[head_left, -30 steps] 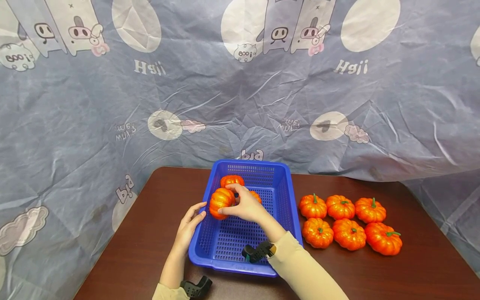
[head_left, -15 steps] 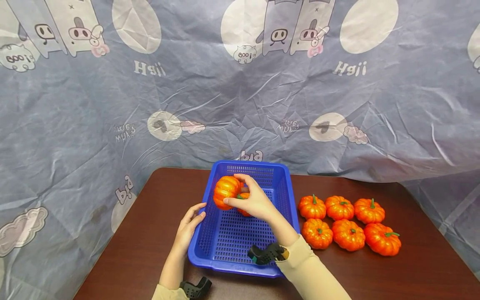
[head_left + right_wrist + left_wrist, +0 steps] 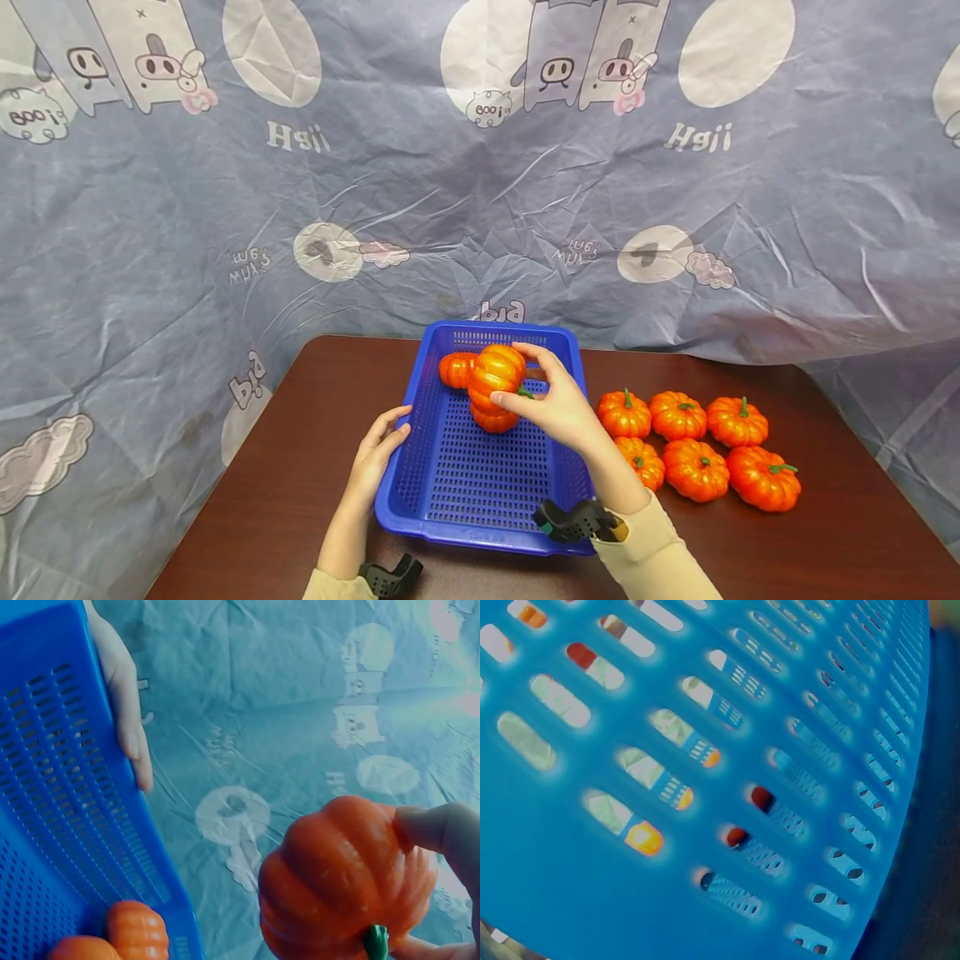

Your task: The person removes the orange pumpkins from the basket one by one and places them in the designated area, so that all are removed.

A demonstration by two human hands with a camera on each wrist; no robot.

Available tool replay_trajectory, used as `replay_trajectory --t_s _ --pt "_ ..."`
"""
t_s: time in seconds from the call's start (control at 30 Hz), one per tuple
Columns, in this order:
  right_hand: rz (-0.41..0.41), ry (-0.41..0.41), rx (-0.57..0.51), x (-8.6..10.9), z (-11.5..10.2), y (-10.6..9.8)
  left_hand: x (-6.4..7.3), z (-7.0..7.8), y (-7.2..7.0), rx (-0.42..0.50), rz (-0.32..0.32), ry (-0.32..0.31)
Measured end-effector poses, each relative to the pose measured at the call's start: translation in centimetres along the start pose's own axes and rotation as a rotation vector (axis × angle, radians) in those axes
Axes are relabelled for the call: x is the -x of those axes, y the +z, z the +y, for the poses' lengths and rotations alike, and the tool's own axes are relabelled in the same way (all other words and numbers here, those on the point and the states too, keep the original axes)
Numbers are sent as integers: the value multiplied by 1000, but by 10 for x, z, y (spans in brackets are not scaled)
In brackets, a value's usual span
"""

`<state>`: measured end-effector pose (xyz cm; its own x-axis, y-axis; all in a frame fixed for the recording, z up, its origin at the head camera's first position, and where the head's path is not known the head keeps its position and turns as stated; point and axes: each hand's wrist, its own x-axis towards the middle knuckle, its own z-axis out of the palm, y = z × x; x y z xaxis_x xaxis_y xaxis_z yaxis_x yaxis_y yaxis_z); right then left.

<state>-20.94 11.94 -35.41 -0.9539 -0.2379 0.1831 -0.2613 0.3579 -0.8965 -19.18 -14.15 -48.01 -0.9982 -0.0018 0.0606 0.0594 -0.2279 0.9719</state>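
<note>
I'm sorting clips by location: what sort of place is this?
Probably a makeshift indoor filming setup: a creased, cartoon-printed cloth hangs behind a brown table, and the person wears black wrist devices.

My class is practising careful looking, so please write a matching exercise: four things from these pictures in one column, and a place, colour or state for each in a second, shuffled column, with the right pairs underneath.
Column one
1. Left hand
2. Right hand
3. Basket
4. Group of six pumpkins

Column two
A. Blue, with rows of holes
B. In two rows on the brown table
C. Touching the basket's side
D. Holding a single pumpkin

Right pairs
1-C, 2-D, 3-A, 4-B
</note>
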Motion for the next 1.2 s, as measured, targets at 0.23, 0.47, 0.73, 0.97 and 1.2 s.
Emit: replay_trajectory --t_s 0.23,0.47,0.73,0.97,1.2 --pt "54 15 -78 21 10 -23 -1 -2 0 -5 -7 17" --pt "74 15 -218 42 21 -38 -1 -2 -1 -37 6 14" --pt "176 -25 -198 62 36 -48 -1 -2 -1 -37 8 -1" --pt "250 20 -153 74 45 -55 -1 -2 -1 -32 9 5" --pt "291 92 -91 88 56 -65 -1 -2 -1 -37 1 9"
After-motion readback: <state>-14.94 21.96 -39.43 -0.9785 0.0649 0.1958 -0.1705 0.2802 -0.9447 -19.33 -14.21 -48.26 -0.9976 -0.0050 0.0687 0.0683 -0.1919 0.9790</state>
